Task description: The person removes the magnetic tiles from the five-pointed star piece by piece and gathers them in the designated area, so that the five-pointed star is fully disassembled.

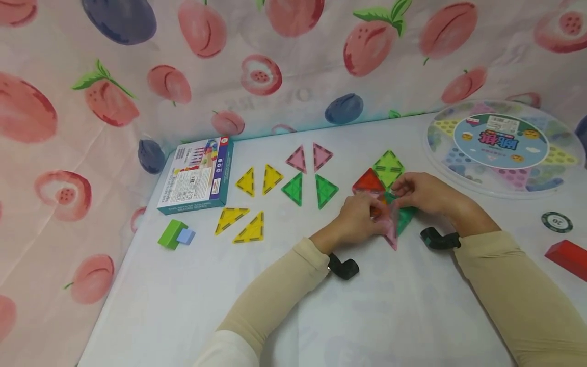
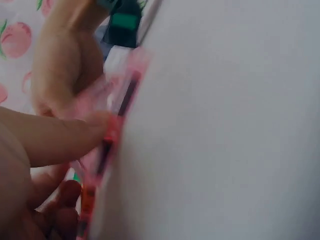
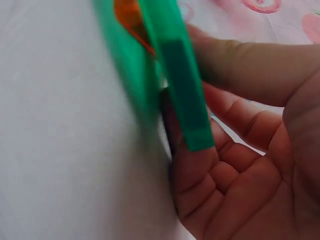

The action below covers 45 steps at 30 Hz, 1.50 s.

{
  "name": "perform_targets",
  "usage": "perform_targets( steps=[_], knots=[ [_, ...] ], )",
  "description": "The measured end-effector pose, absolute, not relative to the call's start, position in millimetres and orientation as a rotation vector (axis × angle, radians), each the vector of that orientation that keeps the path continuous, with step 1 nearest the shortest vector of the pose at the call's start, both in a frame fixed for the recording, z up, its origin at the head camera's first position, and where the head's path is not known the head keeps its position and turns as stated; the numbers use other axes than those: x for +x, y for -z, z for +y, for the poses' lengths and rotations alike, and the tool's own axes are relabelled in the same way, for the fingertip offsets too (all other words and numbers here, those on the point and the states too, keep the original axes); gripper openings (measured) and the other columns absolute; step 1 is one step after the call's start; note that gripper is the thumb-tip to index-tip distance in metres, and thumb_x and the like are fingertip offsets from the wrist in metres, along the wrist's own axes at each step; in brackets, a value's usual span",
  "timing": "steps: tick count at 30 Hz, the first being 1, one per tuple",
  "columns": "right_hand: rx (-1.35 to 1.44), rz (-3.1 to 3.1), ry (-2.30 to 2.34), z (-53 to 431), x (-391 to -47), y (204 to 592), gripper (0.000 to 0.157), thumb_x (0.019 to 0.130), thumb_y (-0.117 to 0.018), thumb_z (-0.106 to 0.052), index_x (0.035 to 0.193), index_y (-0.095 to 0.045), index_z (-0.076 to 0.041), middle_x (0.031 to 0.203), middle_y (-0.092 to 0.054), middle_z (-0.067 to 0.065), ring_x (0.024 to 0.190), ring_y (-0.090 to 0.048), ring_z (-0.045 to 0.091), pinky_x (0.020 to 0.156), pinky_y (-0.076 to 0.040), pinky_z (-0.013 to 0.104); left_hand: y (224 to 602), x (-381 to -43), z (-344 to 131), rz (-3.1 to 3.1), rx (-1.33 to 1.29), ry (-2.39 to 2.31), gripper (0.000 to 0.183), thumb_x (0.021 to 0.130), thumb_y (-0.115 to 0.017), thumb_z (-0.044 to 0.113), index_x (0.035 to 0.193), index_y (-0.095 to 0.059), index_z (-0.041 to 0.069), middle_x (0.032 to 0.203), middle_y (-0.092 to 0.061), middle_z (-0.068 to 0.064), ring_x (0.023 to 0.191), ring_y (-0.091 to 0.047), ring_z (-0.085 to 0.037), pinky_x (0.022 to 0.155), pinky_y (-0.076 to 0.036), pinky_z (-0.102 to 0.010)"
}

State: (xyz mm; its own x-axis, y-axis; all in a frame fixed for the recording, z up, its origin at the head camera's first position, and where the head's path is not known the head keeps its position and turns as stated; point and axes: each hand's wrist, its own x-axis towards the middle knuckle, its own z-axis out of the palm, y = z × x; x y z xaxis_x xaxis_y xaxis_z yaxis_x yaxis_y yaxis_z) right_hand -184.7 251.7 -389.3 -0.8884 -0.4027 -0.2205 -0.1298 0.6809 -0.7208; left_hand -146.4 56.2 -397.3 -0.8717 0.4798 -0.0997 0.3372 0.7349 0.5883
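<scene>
My left hand (image 1: 354,220) pinches a pink triangular magnetic tile (image 1: 391,230), its thumb laid on the face in the left wrist view, where the pink tile (image 2: 131,92) is blurred. Close beside it, my right hand (image 1: 427,194) grips a green triangular tile (image 3: 182,85) between thumb and fingers. Another green tile (image 1: 405,219) shows just below the right hand. Around the hands, a red tile (image 1: 368,180) and light-green tiles (image 1: 389,167) form part of a joined cluster. Some orange shows behind the left fingers; the hands hide much of the cluster's middle.
Pairs of yellow tiles (image 1: 248,228), pink tiles (image 1: 298,159) and dark-green tiles (image 1: 326,191) lie left of the hands. A box (image 1: 194,176) and green block (image 1: 171,234) are farther left. At right are a round game-board package (image 1: 500,176), a chip (image 1: 557,222) and a red block (image 1: 567,259).
</scene>
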Motion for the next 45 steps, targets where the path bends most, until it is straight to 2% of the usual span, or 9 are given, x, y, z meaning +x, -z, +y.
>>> perform_targets(
  steps=[3, 7, 10, 15, 18, 22, 30, 40, 45],
  knots=[
    [-0.433, 2.539, 1.052, 251, -185, 389, 0.034, 0.081, -0.066, -0.014, 0.107, -0.052, 0.003, 0.096, -0.057, 0.013, 0.088, -0.051, 0.025, 0.079, -0.041, 0.039, 398, -145, 57, 2.670, 0.664, -0.873, 0.036, 0.074, -0.072, 0.035, 0.105, -0.062, 0.019, 0.105, -0.052, 0.010, 0.101, -0.039, -0.010, 0.083, -0.033, -0.023],
    [-0.433, 2.534, 1.053, 251, -186, 389, 0.035, 0.082, -0.065, -0.016, 0.108, -0.052, 0.003, 0.097, -0.056, 0.014, 0.089, -0.051, 0.026, 0.080, -0.041, 0.040, 397, -143, 57, 2.678, 0.673, -0.832, 0.045, 0.076, -0.069, 0.038, 0.115, -0.058, 0.018, 0.114, -0.050, 0.008, 0.105, -0.037, -0.011, 0.087, -0.031, -0.026],
    [-0.424, 2.531, 1.050, 252, -187, 391, 0.038, 0.081, -0.067, -0.021, 0.107, -0.052, 0.002, 0.097, -0.057, 0.013, 0.088, -0.051, 0.025, 0.078, -0.041, 0.039, 397, -142, 56, 2.678, 0.701, -0.787, 0.043, 0.077, -0.068, 0.040, 0.114, -0.059, 0.020, 0.116, -0.047, 0.007, 0.107, -0.036, -0.012, 0.088, -0.030, -0.028],
    [-0.396, 2.521, 1.062, 254, -187, 394, 0.046, 0.079, -0.069, -0.029, 0.108, -0.051, 0.001, 0.097, -0.056, 0.012, 0.087, -0.050, 0.024, 0.077, -0.040, 0.037, 402, -144, 51, 2.632, 0.776, -0.881, 0.020, 0.078, -0.068, 0.037, 0.091, -0.062, 0.024, 0.093, -0.050, 0.012, 0.094, -0.039, -0.007, 0.080, -0.030, -0.024],
    [-0.386, 2.513, 1.059, 254, -188, 394, 0.048, 0.078, -0.069, -0.032, 0.109, -0.051, 0.000, 0.097, -0.055, 0.012, 0.088, -0.049, 0.024, 0.078, -0.039, 0.037, 400, -145, 43, 2.564, 0.843, -0.980, 0.015, 0.080, -0.066, 0.034, 0.087, -0.060, 0.023, 0.087, -0.052, 0.015, 0.086, -0.044, -0.003, 0.078, -0.033, -0.019],
    [-0.380, 2.517, 1.045, 252, -188, 391, 0.049, 0.078, -0.069, -0.033, 0.109, -0.050, 0.000, 0.097, -0.055, 0.012, 0.087, -0.049, 0.025, 0.079, -0.039, 0.038, 386, -138, 27, 2.443, 0.827, -1.109, 0.014, 0.084, -0.062, 0.030, 0.093, -0.056, 0.022, 0.089, -0.055, 0.014, 0.085, -0.050, 0.000, 0.075, -0.039, -0.015],
    [-0.331, 2.525, 1.033, 253, -186, 391, 0.050, 0.078, -0.068, -0.035, 0.110, -0.050, -0.001, 0.097, -0.053, 0.011, 0.087, -0.048, 0.025, 0.078, -0.039, 0.038, 358, -127, -39, 2.488, 0.703, -1.208, 0.029, 0.089, -0.056, 0.023, 0.115, -0.044, 0.022, 0.093, -0.059, 0.007, 0.077, -0.055, -0.009, 0.067, -0.047, -0.024],
    [-0.363, 2.507, 1.028, 252, -186, 392, 0.047, 0.080, -0.066, -0.033, 0.111, -0.049, -0.002, 0.096, -0.051, 0.011, 0.086, -0.047, 0.025, 0.074, -0.041, 0.033, 369, -128, -118, 2.653, 0.308, -1.017, 0.020, 0.089, -0.055, 0.027, 0.108, -0.053, 0.027, 0.093, -0.057, 0.006, 0.082, -0.053, -0.013, 0.070, -0.047, -0.026],
    [-0.383, 2.498, 1.051, 252, -185, 394, 0.044, 0.080, -0.067, -0.030, 0.111, -0.050, -0.002, 0.095, -0.052, 0.011, 0.086, -0.047, 0.025, 0.073, -0.043, 0.030, 377, -129, -129, 2.738, 0.357, -0.839, 0.026, 0.088, -0.056, 0.029, 0.114, -0.055, 0.024, 0.098, -0.058, 0.005, 0.084, -0.051, -0.014, 0.075, -0.045, -0.028]
  ],
)
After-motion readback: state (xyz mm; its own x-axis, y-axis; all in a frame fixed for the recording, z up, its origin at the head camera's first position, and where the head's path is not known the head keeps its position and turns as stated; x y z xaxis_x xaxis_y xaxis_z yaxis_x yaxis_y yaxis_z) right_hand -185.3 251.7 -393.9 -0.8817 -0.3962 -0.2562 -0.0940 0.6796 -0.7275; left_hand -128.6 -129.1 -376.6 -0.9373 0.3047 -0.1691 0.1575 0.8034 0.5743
